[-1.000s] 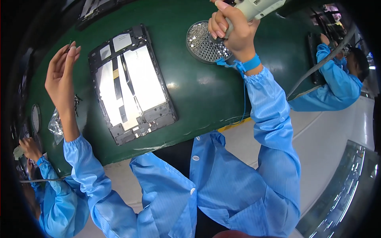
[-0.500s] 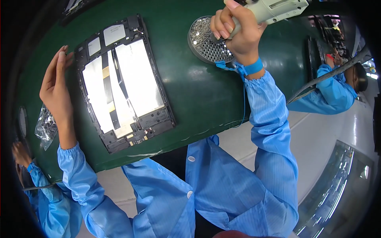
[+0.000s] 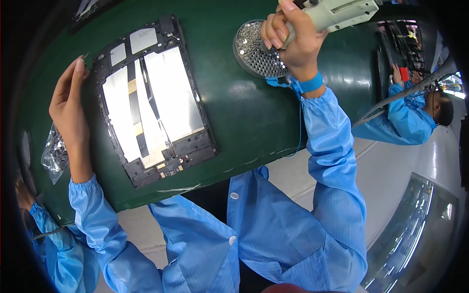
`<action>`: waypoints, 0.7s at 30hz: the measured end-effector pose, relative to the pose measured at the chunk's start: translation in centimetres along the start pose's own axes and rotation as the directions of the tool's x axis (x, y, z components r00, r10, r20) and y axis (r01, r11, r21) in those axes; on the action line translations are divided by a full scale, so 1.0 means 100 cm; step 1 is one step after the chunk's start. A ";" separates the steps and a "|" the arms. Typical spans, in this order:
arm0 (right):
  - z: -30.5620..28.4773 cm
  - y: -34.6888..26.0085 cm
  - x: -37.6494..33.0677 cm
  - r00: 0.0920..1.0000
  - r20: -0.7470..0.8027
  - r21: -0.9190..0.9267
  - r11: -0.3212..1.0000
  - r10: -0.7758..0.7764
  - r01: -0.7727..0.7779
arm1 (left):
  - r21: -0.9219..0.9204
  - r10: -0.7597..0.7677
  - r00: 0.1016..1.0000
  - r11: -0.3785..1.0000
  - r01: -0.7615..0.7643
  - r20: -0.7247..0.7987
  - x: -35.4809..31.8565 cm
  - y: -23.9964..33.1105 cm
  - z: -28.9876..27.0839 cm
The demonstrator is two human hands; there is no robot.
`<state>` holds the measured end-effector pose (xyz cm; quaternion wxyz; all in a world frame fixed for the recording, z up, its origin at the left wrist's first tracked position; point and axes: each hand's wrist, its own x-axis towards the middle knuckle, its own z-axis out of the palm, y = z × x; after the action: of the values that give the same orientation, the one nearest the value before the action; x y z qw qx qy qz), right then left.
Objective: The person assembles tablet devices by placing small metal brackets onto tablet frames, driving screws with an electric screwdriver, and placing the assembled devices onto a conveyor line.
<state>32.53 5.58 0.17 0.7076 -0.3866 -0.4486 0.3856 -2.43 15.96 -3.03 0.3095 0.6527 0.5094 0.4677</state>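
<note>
An opened tablet [image 3: 173, 102] lies on the green bench, its large silvery battery panels and black ribbon cables exposed. Beside its upper left corner is my left hand [image 3: 71, 105], thumb and fingertips drawn together; a tiny thing shows at their tips, too small to name. My right hand [image 3: 300, 46] is wrapped round a pale electric screwdriver [image 3: 342, 12], whose body runs out past the top edge. Under that hand sits a round dish [image 3: 259, 61] with a perforated plate and many small silvery screws. The hand hides the screwdriver's tip.
A clear plastic bag [image 3: 54, 154] of small dark parts lies left of my left wrist. A blue wrist strap [image 3: 310, 84] with a thin cord circles my right wrist. Other people in blue sleeves [image 3: 408, 119] work at right and lower left. A thick grey cable [image 3: 405, 93] crosses at right.
My left thumb and fingertips have come closer together, and a tiny thing now shows at their tips. My right hand stays over the dish with the screwdriver, almost unmoved.
</note>
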 end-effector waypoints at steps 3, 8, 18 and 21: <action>-0.012 0.010 0.003 0.987 0.114 -0.032 0.993 -0.110 0.115 | -0.237 -0.125 0.990 0.962 0.137 0.063 0.006 -0.005 -0.003; -0.008 -0.002 0.003 0.995 0.064 -0.005 0.997 -0.070 0.071 | -0.442 -0.157 0.950 0.856 0.267 0.270 0.023 -0.010 -0.002; 0.012 -0.023 0.004 0.991 0.055 0.028 0.993 -0.119 0.117 | -0.235 -0.225 0.941 0.929 0.285 0.252 0.028 0.001 0.005; 0.015 -0.024 0.003 0.990 0.059 0.022 0.991 -0.130 0.129 | -0.182 -0.224 0.942 0.945 0.273 0.250 0.028 0.004 0.004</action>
<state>31.71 5.20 2.87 0.7206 -0.3384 -0.4904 0.3544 -1.80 18.55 -2.01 0.4906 0.5944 0.4962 0.3997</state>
